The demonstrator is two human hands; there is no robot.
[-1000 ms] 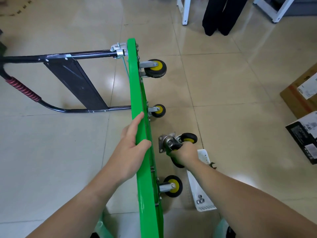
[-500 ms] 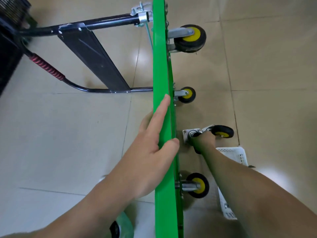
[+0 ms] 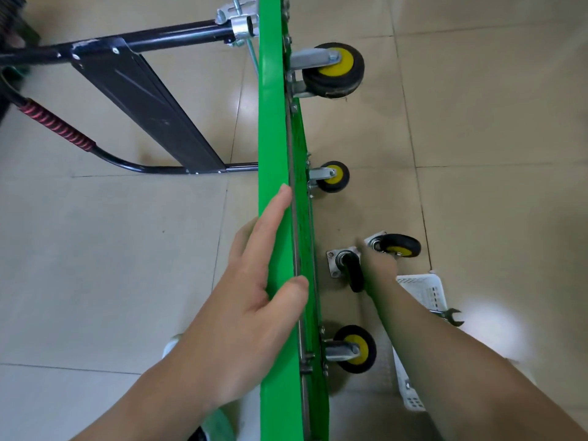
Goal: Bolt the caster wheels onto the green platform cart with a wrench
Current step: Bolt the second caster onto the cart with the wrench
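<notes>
Right now I see the green platform cart (image 3: 273,122) standing on its long edge on the tiled floor (image 3: 493,154). Its underside faces right, and its black handle (image 3: 152,39) is folded out to the left.

The left hand (image 3: 251,307) is on the cart's upper edge. Its fingers lie straight along the left face and the thumb is hooked over the rim, so the edge is pinched between them.

Three casters sit on the underside: a large one (image 3: 337,70) at the far end, a small one (image 3: 332,177) mid-way and another (image 3: 356,349) at the near end.

To the right of the cart, the right hand (image 3: 380,268) reaches down to a loose caster (image 3: 353,276) on the floor, between the small caster and the near one. The caster's square mounting plate is turned towards the cart and its black wheel is against the hand. I see that hand from behind and blurred, so I cannot tell whether its fingers are wrapped round the wheel or only touching it.

A second loose caster (image 3: 399,246) lies just beyond the hand. A white basket (image 3: 426,291) lies partly under the right forearm, with a wrench (image 3: 450,316) beside its right side on the floor.
</notes>
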